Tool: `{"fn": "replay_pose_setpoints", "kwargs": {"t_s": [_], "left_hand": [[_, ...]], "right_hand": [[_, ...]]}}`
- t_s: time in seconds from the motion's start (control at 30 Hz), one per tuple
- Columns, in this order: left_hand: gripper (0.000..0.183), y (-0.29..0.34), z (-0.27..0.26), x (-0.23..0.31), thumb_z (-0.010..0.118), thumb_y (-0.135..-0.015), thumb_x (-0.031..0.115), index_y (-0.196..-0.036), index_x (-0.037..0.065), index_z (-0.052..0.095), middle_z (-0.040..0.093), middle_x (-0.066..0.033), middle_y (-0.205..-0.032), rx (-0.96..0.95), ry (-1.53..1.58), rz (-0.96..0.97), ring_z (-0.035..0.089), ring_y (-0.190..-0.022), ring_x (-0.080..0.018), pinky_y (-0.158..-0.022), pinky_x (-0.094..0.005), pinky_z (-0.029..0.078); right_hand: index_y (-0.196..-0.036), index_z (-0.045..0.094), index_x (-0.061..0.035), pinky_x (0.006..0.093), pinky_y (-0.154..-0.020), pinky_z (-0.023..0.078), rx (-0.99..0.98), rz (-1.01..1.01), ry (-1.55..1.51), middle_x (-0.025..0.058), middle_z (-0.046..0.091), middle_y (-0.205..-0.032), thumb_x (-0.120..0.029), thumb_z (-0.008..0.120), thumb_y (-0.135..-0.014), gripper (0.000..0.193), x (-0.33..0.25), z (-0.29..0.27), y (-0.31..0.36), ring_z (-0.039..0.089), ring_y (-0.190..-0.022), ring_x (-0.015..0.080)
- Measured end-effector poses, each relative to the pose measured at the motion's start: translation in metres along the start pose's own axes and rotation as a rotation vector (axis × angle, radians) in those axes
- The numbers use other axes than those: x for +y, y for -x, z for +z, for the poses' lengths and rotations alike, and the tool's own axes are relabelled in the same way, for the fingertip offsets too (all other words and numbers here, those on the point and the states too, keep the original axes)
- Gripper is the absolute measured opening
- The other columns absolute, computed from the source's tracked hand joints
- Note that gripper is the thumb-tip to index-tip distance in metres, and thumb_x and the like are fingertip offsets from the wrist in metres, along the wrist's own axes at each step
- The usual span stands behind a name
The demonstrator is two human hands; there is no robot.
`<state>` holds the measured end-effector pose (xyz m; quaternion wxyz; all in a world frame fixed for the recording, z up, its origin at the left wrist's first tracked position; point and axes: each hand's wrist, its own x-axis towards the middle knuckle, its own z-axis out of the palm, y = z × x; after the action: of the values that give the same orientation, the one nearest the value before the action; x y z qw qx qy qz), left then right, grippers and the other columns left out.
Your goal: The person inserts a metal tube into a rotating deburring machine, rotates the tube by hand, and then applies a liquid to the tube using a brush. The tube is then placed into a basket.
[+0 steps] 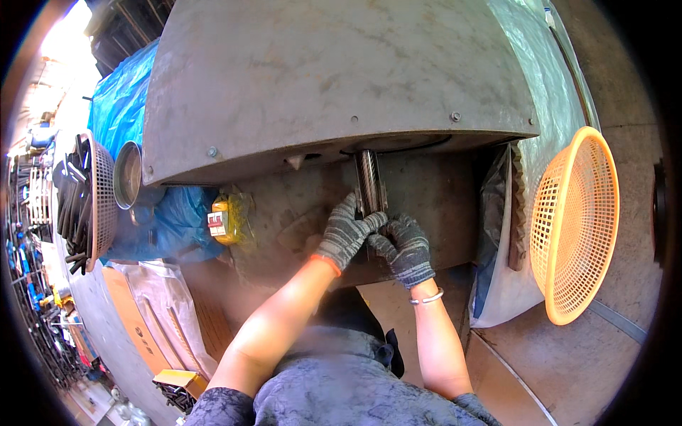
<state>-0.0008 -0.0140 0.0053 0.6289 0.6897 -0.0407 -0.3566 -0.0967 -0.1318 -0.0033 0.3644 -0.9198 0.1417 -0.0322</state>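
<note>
A shiny, ridged metal shaft (368, 174) sticks out toward me from beneath a large grey metal hood (341, 78). My left hand (346, 231), in a grey striped knit glove with an orange cuff, is closed at the near end of the shaft, its thumb lying across that end. Just to the right, my right hand (406, 250), gloved alike, has its fingers curled close to the same end. What the right fingers pinch, if anything, is hidden. A bracelet (426, 298) circles the right wrist.
An orange plastic basket (574, 227) stands at the right. A basket of black rods (103, 202) and a round metal tin (128, 175) are at the left. A yellow-wrapped package (226, 220) sits on blue sheeting (167, 227). Bolt heads (456, 116) dot the hood's edge.
</note>
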Motion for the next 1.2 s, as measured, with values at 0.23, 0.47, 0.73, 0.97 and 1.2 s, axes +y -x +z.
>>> {"fn": "replay_pose_setpoints", "kwargs": {"t_s": [0.23,0.47,0.73,0.97,1.2], "left_hand": [[0.044,-0.005,-0.003,-0.015,0.074,-0.078,0.012,-0.117,0.001,0.057,0.065,-0.009,-0.105,-0.013,-0.015,0.006,0.059,-0.094,-0.0161,-0.085,-0.03,0.048],[0.049,-0.003,-0.002,-0.012,0.075,-0.078,0.016,-0.119,-0.002,0.055,0.064,-0.013,-0.109,-0.02,0.059,-0.005,0.058,-0.099,-0.0181,-0.087,-0.0309,0.048],[0.048,-0.004,0.0,-0.012,0.075,-0.077,0.014,-0.118,0.0,0.056,0.065,-0.0109,-0.106,-0.025,0.096,-0.006,0.059,-0.096,-0.0171,-0.086,-0.0312,0.048],[0.045,-0.001,-0.001,-0.005,0.075,-0.078,0.013,-0.117,0.001,0.057,0.065,-0.0089,-0.105,0.026,-0.106,0.028,0.058,-0.093,-0.0156,-0.084,-0.0304,0.048],[0.046,-0.004,0.0,-0.017,0.075,-0.078,0.014,-0.117,0.0,0.056,0.065,-0.0101,-0.106,-0.015,0.07,0.045,0.059,-0.095,-0.0169,-0.086,-0.0309,0.047]], "right_hand": [[-0.077,0.068,-0.0031,0.0437,-0.07,0.046,-0.038,0.101,-0.094,0.0175,0.06,-0.078,-0.031,0.076,-0.071,0.03,-0.008,-0.003,-0.001,0.058,-0.075,0.0354],[-0.076,0.068,-0.0033,0.0443,-0.068,0.046,-0.037,0.064,-0.059,0.0179,0.06,-0.077,-0.032,0.076,-0.071,0.03,-0.006,-0.002,-0.001,0.057,-0.074,0.0355],[-0.075,0.068,-0.0034,0.0442,-0.067,0.047,-0.062,0.175,-0.177,0.0174,0.061,-0.076,-0.031,0.077,-0.07,0.029,-0.001,0.0,0.0,0.058,-0.074,0.0353],[-0.075,0.068,-0.0038,0.0441,-0.067,0.047,0.005,0.104,-0.13,0.0174,0.061,-0.077,-0.032,0.078,-0.069,0.03,0.002,0.005,0.001,0.058,-0.074,0.0355],[-0.076,0.069,-0.003,0.0434,-0.068,0.047,-0.053,0.185,-0.167,0.0185,0.061,-0.076,-0.033,0.077,-0.069,0.032,0.002,0.001,-0.001,0.058,-0.074,0.0354]]}}
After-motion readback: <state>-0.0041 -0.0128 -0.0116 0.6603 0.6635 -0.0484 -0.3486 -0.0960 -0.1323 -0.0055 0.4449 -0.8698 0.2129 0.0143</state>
